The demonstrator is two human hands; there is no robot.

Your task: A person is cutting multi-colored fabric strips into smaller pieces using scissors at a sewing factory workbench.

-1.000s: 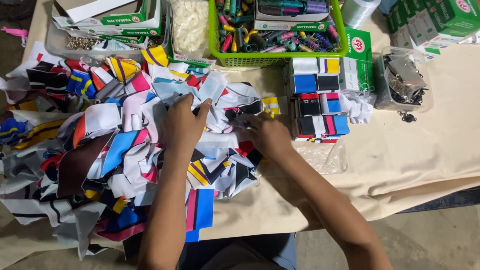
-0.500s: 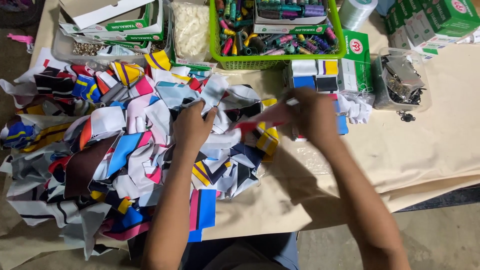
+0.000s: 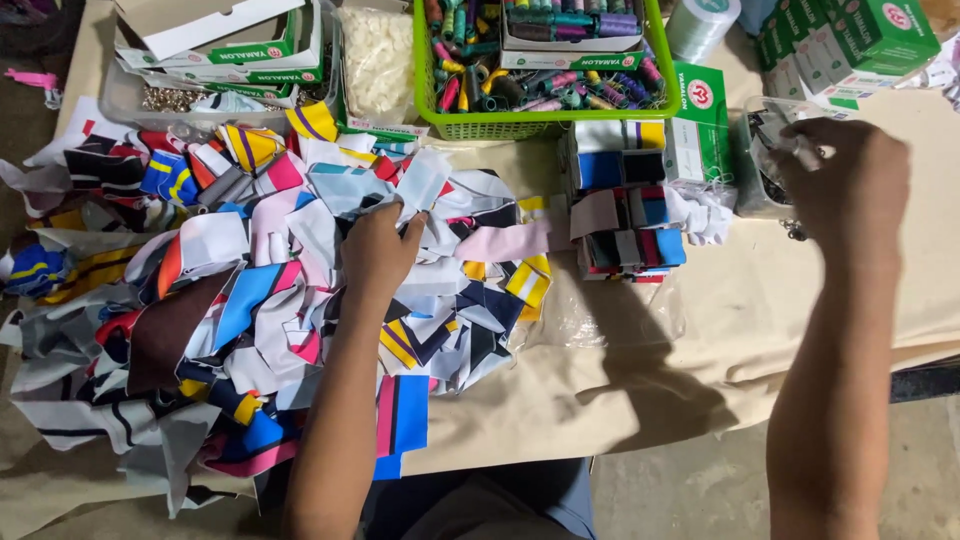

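Beige cloth (image 3: 640, 390) covers the work table, creased and slightly draped at its near edge, with bare concrete floor showing along the bottom right of the head view.

Much is cut off along the top of the frame: a green plastic mesh basket (image 3: 500, 125) full of coloured thread spools, opened white-and-green cardboard boxes (image 3: 215, 40) at upper left, and a stack of green cartons (image 3: 860, 35) at upper right. A clear bag of white pieces (image 3: 378, 55) sits between boxes and basket; its contents are too small to make out.

Filling the left half lies a loose heap of striped fabric scraps (image 3: 230, 310), thin, limp and many-coloured. Right of centre stands a small neat stack of folded fabric pieces (image 3: 625, 215), with a pale pink strip lying toward it.

The left hand (image 3: 378, 250) rests palm down on the heap, fingers curled around a light blue-white scrap (image 3: 425, 185) at its fingertips. The right hand (image 3: 845, 185), raised at upper right, pinches something small over a clear plastic tub of dark metal clips (image 3: 762, 165); what it grips is hidden by the fingers, and the tub's inside is hard to read.
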